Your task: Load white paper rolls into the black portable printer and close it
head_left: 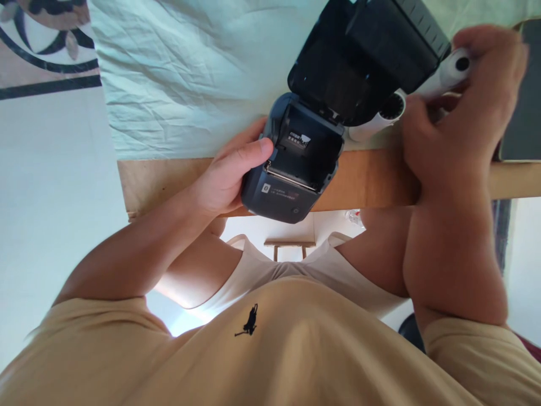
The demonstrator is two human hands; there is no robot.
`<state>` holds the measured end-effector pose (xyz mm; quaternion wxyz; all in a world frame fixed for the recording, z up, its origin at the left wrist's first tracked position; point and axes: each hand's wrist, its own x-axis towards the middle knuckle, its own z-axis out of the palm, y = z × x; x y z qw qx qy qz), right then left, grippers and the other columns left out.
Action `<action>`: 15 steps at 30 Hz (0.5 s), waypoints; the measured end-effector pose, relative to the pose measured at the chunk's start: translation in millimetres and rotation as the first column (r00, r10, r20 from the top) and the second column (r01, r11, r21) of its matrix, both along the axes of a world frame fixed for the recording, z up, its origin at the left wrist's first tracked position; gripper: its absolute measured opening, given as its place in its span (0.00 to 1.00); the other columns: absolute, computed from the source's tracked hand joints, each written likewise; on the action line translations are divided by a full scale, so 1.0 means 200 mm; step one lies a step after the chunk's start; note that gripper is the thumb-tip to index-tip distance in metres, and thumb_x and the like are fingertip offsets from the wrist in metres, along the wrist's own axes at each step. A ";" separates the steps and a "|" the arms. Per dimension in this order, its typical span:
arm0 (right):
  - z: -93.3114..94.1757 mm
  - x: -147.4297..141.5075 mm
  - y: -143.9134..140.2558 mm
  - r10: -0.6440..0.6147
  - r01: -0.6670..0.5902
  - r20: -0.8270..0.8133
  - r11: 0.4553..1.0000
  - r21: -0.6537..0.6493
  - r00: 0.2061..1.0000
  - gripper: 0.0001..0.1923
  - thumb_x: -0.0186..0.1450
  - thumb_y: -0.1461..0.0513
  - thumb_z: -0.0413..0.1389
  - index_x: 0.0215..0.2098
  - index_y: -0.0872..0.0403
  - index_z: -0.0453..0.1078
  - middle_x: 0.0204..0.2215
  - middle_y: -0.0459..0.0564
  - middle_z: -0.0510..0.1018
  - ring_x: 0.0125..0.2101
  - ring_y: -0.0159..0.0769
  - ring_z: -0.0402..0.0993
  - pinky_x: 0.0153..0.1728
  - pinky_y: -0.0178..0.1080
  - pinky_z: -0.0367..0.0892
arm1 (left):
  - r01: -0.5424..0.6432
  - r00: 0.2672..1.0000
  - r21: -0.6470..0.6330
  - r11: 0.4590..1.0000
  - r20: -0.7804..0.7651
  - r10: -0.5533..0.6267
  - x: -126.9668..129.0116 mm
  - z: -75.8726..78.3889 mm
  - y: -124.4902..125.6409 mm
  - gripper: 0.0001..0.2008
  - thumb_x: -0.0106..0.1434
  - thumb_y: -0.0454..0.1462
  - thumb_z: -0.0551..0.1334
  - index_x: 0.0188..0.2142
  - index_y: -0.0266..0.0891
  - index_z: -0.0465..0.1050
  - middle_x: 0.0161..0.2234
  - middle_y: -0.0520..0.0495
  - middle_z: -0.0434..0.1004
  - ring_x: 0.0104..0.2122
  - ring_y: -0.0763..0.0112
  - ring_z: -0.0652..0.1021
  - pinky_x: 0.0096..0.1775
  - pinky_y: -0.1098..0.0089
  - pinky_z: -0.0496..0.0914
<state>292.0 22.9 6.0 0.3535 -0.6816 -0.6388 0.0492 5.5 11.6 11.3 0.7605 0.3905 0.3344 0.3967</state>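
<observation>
My left hand point(230, 169) grips a dark blue-black portable label printer point(279, 194) by its side, thumb on the edge. The printer's lid point(329, 73) stands swung up, and the paper bay point(310, 146) shows a small printed label with no roll inside. To the right, my right hand point(469, 113) is closed around a white paper roll point(443, 76) with a dark core hole; some fingers are hidden behind it. A second white roll point(372, 128) lies just below the lid, partly covered by it. Whether my right hand touches this second roll I cannot tell.
A pale green cloth point(181, 73) covers the table, whose wooden edge point(169, 180) runs in front of me. A dark grey flat object point(522, 96) lies at the right. Under the table edge a small wooden stool point(289, 245) stands on the floor.
</observation>
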 end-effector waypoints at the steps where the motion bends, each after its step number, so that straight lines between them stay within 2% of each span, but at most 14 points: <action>1: 0.00 -0.01 0.01 0.009 -0.008 0.054 1.000 -0.007 0.998 0.31 0.51 0.68 0.58 0.54 0.54 0.70 0.50 0.57 0.76 0.50 0.46 0.74 0.42 0.43 0.67 | 0.010 0.999 -0.027 1.000 -0.031 -0.011 0.01 0.01 0.01 0.28 0.65 0.60 0.55 0.43 0.40 0.76 0.29 0.49 0.77 0.27 0.68 0.79 0.26 0.70 0.71; 4: 0.00 -0.04 0.00 0.033 -0.033 0.092 0.999 -0.006 0.995 0.32 0.50 0.71 0.52 0.53 0.53 0.69 0.44 0.52 0.79 0.38 0.37 0.75 0.38 0.41 0.65 | 0.035 0.995 -0.097 0.995 -0.086 -0.043 0.04 0.09 0.05 0.29 0.65 0.61 0.56 0.51 0.42 0.73 0.32 0.48 0.78 0.39 0.59 0.84 0.34 0.65 0.77; 6: -0.02 -0.05 -0.01 0.090 -0.093 0.083 0.995 0.033 0.993 0.32 0.48 0.72 0.50 0.51 0.52 0.69 0.39 0.50 0.79 0.35 0.35 0.72 0.37 0.39 0.64 | 0.035 0.996 -0.107 0.994 -0.074 -0.043 0.05 0.15 0.07 0.29 0.65 0.60 0.57 0.54 0.43 0.72 0.34 0.47 0.79 0.44 0.55 0.84 0.37 0.63 0.78; 9: -0.03 -0.05 -0.01 0.147 -0.158 0.105 0.982 0.105 0.984 0.26 0.48 0.70 0.52 0.46 0.55 0.70 0.38 0.52 0.75 0.39 0.37 0.72 0.40 0.41 0.65 | 0.032 0.998 -0.113 0.993 -0.049 -0.037 0.05 0.21 0.07 0.30 0.65 0.60 0.58 0.56 0.43 0.71 0.35 0.47 0.80 0.45 0.54 0.83 0.40 0.61 0.78; 12: -0.01 -0.06 -0.02 0.093 -0.104 0.152 0.992 0.067 0.984 0.21 0.52 0.65 0.58 0.45 0.57 0.71 0.39 0.56 0.73 0.40 0.40 0.71 0.40 0.43 0.65 | 0.032 0.999 -0.121 0.992 -0.029 -0.035 0.05 0.23 0.06 0.31 0.65 0.60 0.58 0.56 0.42 0.71 0.35 0.47 0.80 0.46 0.54 0.83 0.41 0.61 0.78; 15: 0.00 -0.07 -0.03 0.041 -0.046 0.175 0.999 0.023 0.984 0.22 0.51 0.66 0.57 0.46 0.57 0.72 0.41 0.58 0.72 0.41 0.41 0.72 0.41 0.44 0.66 | 0.036 0.999 -0.127 0.991 -0.010 -0.037 0.06 0.22 0.05 0.31 0.65 0.61 0.57 0.56 0.42 0.70 0.35 0.47 0.81 0.46 0.55 0.83 0.42 0.61 0.77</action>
